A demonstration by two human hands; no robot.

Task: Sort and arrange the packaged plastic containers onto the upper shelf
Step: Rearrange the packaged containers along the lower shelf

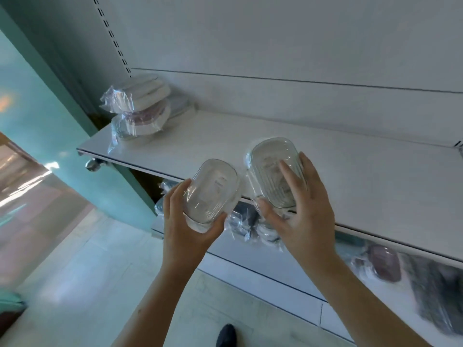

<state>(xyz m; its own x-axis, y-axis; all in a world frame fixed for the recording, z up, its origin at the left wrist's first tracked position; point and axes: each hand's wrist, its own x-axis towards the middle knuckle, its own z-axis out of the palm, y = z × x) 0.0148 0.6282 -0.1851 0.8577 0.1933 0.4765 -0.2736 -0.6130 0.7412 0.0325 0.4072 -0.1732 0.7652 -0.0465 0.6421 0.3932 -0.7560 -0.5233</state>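
My left hand [186,221] grips a clear ribbed plastic container [213,189] wrapped in film, held in front of the edge of the white upper shelf [363,176]. My right hand [300,211] holds a second clear wrapped container [268,161] whose far end is over the shelf's front edge. The two containers are side by side, nearly touching. At the shelf's far left corner lies a stack of wrapped containers with white lids [140,108].
Below the upper shelf, a lower shelf [263,269] holds more wrapped containers [253,221], some clear and one purplish [384,261]. A teal column [62,136] stands left of the shelving. The floor below is pale tile, with a dark shoe [226,335] at the bottom.
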